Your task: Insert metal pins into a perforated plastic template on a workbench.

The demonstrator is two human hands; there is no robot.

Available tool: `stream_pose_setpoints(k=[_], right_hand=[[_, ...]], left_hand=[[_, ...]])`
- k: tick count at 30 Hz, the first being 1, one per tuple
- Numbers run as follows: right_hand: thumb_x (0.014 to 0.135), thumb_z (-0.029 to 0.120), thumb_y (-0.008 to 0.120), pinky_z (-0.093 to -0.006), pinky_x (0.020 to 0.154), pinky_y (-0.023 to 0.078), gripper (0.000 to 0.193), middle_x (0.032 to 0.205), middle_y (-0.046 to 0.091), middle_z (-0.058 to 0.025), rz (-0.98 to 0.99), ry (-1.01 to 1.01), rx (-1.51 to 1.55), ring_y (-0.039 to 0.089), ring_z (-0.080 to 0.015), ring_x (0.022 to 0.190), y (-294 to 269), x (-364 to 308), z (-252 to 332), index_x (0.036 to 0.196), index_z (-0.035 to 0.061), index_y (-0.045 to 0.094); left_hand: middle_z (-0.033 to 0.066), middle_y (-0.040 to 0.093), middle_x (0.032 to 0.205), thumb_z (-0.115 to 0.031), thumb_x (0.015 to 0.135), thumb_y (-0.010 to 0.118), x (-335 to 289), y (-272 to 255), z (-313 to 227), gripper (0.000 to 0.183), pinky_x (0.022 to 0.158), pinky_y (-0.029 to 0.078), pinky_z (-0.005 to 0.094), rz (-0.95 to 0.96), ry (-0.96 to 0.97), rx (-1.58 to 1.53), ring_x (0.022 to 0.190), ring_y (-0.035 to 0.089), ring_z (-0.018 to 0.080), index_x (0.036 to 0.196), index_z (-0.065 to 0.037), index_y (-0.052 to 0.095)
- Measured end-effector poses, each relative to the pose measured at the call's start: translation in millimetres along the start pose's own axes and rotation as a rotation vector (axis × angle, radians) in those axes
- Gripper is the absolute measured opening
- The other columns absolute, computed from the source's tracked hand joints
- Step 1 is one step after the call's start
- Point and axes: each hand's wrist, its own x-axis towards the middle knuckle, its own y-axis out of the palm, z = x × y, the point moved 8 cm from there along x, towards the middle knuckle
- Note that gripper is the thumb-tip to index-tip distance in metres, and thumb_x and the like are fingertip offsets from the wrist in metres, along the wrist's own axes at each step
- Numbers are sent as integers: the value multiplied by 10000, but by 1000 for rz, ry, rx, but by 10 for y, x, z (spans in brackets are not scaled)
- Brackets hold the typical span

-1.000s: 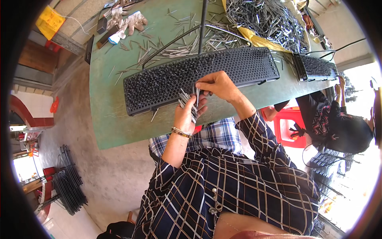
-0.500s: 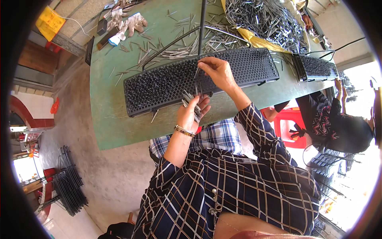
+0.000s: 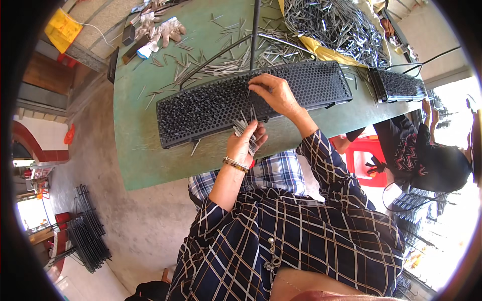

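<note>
Head view: your left hand grips a bundle of metal pins; right hand at 12 o'clock pinches one pin over perforated tray (seat it vertical, w/ light pressure).

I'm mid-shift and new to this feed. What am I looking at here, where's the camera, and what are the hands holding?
There is no machine here: a person works with bare hands. The single view comes from a fisheye camera on their head, looking down, so straight edges bend. On the green table lies a long black perforated tray, with loose metal pins scattered behind it. The left hand holds a bundle of pins. The right hand rests on the tray, fingertips pinched at one pin. Another person sits at the right.
</note>
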Motion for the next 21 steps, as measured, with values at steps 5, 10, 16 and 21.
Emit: stream_pose_setpoints(k=[5,10,16,21], right_hand=[[804,117,650,-338,680,505,149,885,632,-111,31,-62,-51,623,-290,775,96,-58,50,910,12,657],[803,101,655,-331,669,506,148,926,624,-104,-46,-230,-238,630,-260,783,83,-130,186,927,22,674],[801,101,662,-317,629,500,142,905,604,-96,-100,-141,-224,615,-240,715,79,-170,124,924,34,682],[803,101,662,-302,583,484,134,894,595,-93,-134,-137,-233,602,-226,673,91,-158,103,913,28,684]], left_hand=[[63,653,866,-104,843,643,4,-70,-9,96,697,567,319,22,37,62,780,635,152,912,-44,611],[61,652,865,-104,844,642,-77,-68,-33,102,688,568,314,21,49,80,770,636,152,922,-48,606],[57,652,874,-114,844,644,-110,-159,-75,112,688,561,299,8,69,99,780,634,143,931,-56,607],[54,655,880,-123,841,652,-114,-255,-88,123,681,558,287,-24,64,100,781,633,134,937,-58,610]])
